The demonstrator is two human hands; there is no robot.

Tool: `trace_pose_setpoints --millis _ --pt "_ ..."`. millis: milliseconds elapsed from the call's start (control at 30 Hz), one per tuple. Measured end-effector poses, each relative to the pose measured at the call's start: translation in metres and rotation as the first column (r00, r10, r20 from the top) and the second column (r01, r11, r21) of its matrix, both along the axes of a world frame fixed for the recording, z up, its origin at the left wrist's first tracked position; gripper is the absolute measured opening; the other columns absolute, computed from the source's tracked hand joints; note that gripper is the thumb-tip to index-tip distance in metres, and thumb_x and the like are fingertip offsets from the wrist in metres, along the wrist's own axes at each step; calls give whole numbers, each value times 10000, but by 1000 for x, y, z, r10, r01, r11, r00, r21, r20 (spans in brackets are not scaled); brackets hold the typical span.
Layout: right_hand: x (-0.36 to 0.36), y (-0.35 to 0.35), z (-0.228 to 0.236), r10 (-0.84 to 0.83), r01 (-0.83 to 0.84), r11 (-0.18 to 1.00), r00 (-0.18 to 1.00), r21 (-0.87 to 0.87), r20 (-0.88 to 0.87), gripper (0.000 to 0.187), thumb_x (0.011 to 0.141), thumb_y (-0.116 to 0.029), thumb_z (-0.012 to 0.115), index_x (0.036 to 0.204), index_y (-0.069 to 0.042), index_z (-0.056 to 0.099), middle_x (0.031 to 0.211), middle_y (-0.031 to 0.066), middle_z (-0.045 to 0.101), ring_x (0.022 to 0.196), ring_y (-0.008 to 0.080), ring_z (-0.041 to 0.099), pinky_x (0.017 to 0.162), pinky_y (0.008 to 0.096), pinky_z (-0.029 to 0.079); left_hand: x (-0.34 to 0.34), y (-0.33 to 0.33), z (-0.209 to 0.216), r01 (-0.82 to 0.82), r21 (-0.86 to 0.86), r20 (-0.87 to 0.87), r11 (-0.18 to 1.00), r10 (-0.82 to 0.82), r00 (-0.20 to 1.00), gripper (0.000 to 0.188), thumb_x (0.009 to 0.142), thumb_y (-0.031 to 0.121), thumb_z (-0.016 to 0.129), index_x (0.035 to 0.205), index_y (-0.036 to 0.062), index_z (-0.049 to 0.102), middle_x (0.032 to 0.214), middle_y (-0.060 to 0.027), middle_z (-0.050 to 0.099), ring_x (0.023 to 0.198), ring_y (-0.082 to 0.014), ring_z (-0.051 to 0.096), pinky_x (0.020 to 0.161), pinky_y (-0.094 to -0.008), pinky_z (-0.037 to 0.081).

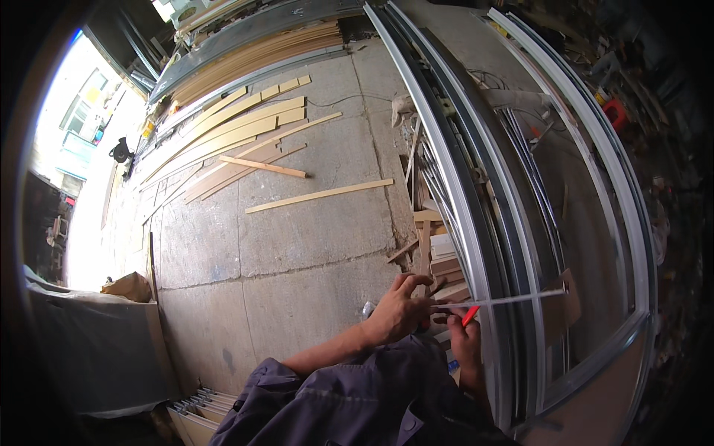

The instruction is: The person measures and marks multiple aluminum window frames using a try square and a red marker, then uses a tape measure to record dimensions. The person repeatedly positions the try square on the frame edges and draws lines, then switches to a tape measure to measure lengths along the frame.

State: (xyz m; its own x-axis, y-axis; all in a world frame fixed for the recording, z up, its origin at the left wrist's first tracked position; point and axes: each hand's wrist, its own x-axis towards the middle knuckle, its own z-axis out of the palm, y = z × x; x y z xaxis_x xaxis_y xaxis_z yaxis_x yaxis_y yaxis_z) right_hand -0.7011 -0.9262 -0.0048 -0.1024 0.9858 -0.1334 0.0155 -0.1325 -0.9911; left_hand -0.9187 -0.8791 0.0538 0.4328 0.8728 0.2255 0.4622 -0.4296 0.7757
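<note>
Two hands meet at the near edge of the aluminium window frame (pixel 491 245), and we take that frame as our landmark. Our left hand (pixel 401 308) presses a thin metal ruler (pixel 506 300) that lies across the frame's rails, fingers spread on its near end. Our right hand (pixel 465 338), just below the ruler, pinches a red marker (pixel 470 315) whose tip touches the frame beside the ruler. Left of the frame, wooden strips (pixel 320 195) lie scattered on the concrete floor (pixel 297 245).
</note>
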Motion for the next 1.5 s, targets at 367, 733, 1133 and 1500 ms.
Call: trace_pose_setpoints --millis 367,733,1133,1500 --pt "8 116 20 213 -206 977 956 56 -204 493 1025 -206 483 1452 33 427 1396 136 527 1253 223 517 1042 359 419 37 84 29 -98 34 180 995 91 979 182 893 88 663 1064 38 699 1017 -118 637 939 -311 609 819 -412 513" --pt "19 196 20 -74 78 990 996 -119 42 431 1036 -217 465 1401 13 487 1266 155 586 1142 238 571 985 343 462 70 192 6 57 -251 335 966 32 942 230 1005 179 574 1003 -36 655 858 -175 645 774 -303 652 680 -390 507" --pt "-109 374 27 -237 195 908 969 -372 -69 421 1051 -262 406 1370 2 481 1097 155 681 867 218 682 741 329 549 -69 384 -42 178 -661 486 729 235 842 365 1071 330 471 1051 -6 611 848 -30 625 829 -89 580 731 -283 490" --pt "-273 638 14 127 -142 977 987 -160 -100 364 1063 -203 403 1348 17 455 891 165 686 616 169 629 553 292 523 -335 550 -29 -156 -738 407 657 617 673 422 1056 379 495 1020 -14 647 812 -29 625 727 -95 584 693 -253 483"
